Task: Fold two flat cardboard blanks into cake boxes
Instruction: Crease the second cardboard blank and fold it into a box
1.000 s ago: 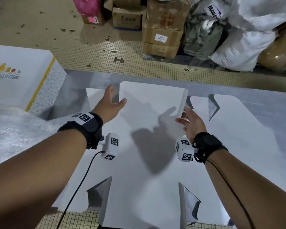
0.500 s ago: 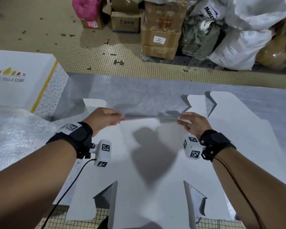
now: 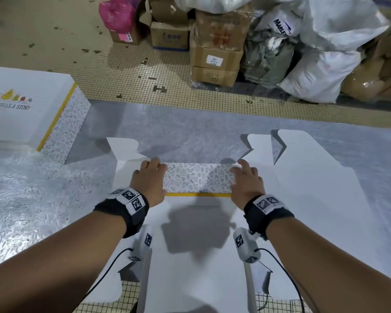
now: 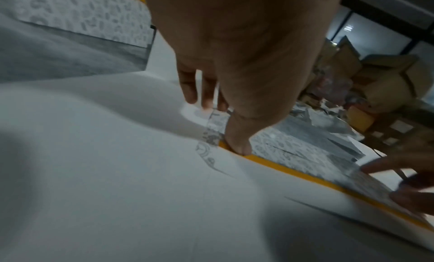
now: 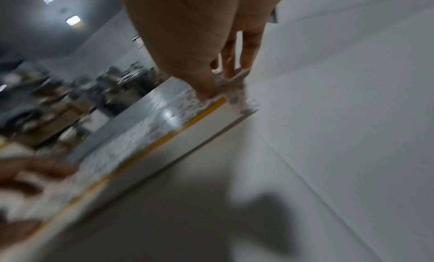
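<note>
Far flap (image 3: 198,178), upright a second ago, now folded back flat onto white cardboard blank (image 3: 196,256), printed underside and yellow stripe facing up: crease being set, box walls not yet formed. Left hand (image 3: 150,180) and right hand (image 3: 246,180) press flap ends, fingers spread nearly straight, gripping nothing. Blank lies on silvery crinkled bench cover (image 3: 43,195), stiff matte board with notched tabs. Finished cake box (image 3: 29,109) stands at far left

A storeroom or packing area; taped cardboard cartons (image 3: 215,53) and stuffed white sacks (image 3: 321,77) are piled at the far side on a worn mosaic-tile floor (image 3: 61,35).
</note>
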Demonstrator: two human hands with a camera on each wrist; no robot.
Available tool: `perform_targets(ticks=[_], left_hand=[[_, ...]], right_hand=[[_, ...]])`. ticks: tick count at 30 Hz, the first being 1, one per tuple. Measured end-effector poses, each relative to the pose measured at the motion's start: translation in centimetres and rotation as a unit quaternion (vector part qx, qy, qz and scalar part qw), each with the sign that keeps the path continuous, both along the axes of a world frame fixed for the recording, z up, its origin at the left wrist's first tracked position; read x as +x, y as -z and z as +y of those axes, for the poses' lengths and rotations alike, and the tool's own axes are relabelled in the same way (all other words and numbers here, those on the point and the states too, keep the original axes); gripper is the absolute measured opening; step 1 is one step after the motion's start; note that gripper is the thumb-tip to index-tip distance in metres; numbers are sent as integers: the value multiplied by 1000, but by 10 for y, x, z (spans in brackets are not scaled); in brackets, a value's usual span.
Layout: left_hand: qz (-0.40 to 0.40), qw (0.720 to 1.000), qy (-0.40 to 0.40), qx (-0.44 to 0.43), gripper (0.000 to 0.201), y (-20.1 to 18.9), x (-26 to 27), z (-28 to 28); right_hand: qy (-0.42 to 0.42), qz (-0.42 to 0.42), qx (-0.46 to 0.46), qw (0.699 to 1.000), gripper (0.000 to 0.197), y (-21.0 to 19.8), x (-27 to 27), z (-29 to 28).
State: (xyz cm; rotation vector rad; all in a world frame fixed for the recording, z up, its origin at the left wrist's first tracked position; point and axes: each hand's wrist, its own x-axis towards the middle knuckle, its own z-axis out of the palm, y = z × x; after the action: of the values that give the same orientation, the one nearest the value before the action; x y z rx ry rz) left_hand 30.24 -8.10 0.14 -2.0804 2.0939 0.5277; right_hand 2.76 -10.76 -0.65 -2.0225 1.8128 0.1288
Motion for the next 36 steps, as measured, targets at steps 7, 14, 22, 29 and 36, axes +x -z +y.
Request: perform_targets(ticks=[7, 14, 22, 29, 36], left_hand=[[40, 990, 59, 126, 85, 16, -10, 8], [53, 993, 96, 33, 100, 46, -22, 14], [73, 995, 58, 18, 97, 43, -28, 12], [32, 997, 62, -34, 77, 48, -43, 7], [31, 996, 80, -16, 77, 53, -35, 3]], right_hand=[[-144, 39, 54, 987, 86, 28, 20, 17], [-131, 11, -28, 991, 89, 35, 27, 19], [-158, -29, -42, 986, 82, 50, 42, 18], [-145, 5, -1, 989, 88, 44, 46, 16], [-151, 7, -1, 989, 86, 46, 45, 16]])
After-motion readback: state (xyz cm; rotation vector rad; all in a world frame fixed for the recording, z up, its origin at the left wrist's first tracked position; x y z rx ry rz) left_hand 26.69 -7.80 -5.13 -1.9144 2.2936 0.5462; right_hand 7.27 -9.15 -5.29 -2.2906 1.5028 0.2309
